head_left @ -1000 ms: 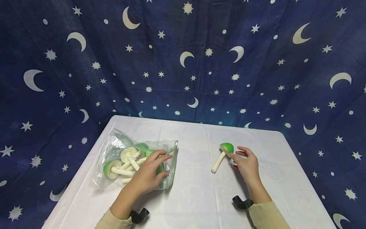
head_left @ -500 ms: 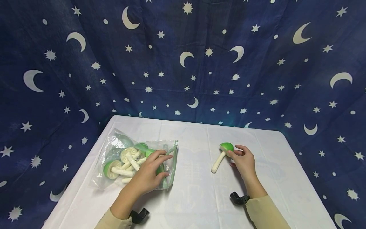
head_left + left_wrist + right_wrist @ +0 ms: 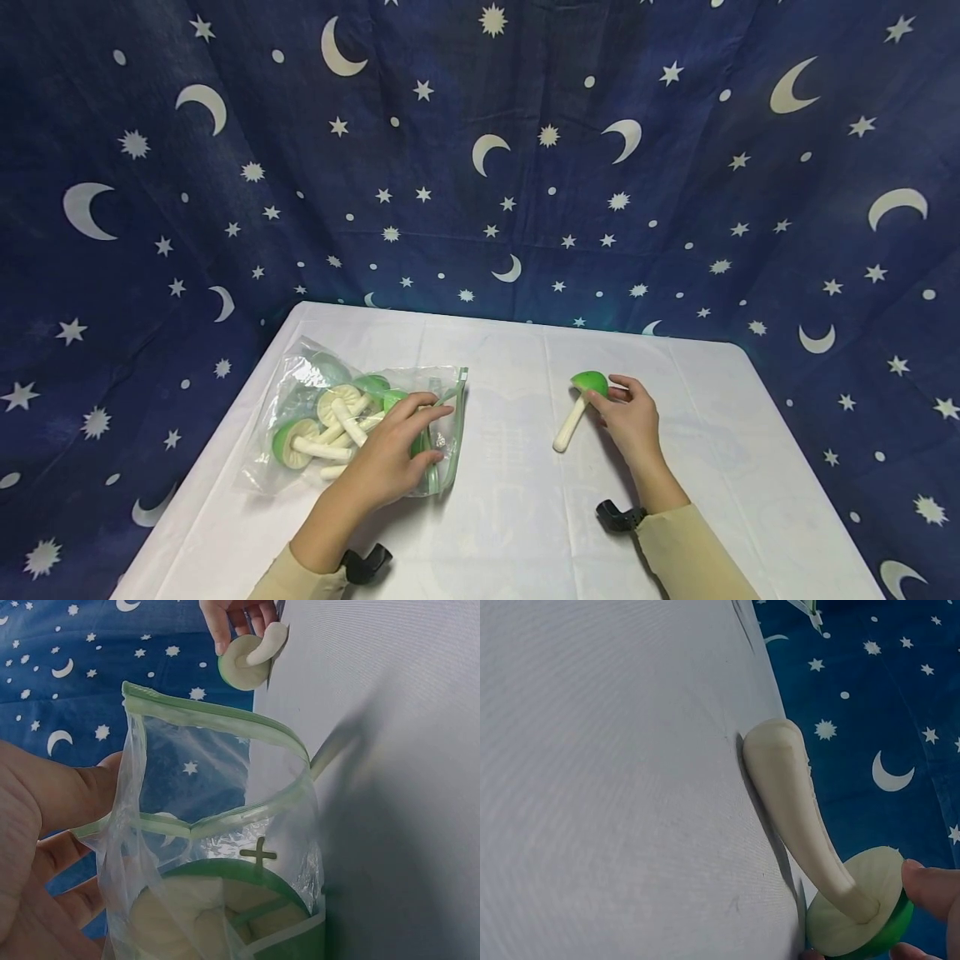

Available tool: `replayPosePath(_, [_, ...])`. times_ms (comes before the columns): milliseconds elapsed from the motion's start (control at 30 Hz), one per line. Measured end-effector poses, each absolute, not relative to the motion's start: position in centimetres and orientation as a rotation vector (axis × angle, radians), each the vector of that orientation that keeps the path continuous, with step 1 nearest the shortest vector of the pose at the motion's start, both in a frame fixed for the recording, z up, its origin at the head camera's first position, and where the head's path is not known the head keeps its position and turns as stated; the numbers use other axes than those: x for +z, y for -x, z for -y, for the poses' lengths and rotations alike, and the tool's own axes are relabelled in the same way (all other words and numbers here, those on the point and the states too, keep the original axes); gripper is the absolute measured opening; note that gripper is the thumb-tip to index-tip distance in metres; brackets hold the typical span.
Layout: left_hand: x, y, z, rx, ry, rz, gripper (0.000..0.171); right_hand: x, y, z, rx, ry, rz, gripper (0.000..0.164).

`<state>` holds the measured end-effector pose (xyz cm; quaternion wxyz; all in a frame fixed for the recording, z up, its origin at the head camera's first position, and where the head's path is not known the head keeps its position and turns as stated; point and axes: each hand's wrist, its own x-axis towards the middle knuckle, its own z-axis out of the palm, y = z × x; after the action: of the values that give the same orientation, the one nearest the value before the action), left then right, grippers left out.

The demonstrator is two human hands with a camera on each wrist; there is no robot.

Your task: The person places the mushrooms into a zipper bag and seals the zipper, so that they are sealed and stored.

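In the head view my left hand [image 3: 393, 454] curves over the mouth end of a clear zip bag [image 3: 258, 467], thumb and fingers spread on its film. The bag has a green zip strip [image 3: 217, 716]; its mouth gapes in the left wrist view. Inside lie several toy mushrooms [image 3: 318, 450] with green caps and pale stems. My right hand [image 3: 630, 421] grips a single toy mushroom [image 3: 572, 425] by its green cap [image 3: 889, 930]. The thumb [image 3: 930, 889] presses the cap's rim, and the other fingers are partly hidden. Its stem slants toward the near left, low over the table.
A white cloth covers the table [image 3: 502, 517], with a dark blue star-and-moon curtain [image 3: 450, 167] behind and at both sides. Black wrist mounts [image 3: 618, 517] sit on both wrists, below beige sleeves [image 3: 690, 550].
My right hand has moved left onto the single mushroom's cap and now grips it; the cap has shifted slightly left and away. My left hand and the bag stay as they were.
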<state>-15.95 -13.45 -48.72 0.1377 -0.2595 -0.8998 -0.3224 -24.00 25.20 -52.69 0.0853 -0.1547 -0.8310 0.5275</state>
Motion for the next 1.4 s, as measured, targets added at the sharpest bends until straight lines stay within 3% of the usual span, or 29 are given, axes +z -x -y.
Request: replayPosePath(1400, [-48.5, 15.7, 13.5, -0.937, 0.736, 2.601, 0.068, -50.4, 22.7, -21.1, 1.832, 0.312, 2.470, 0.063])
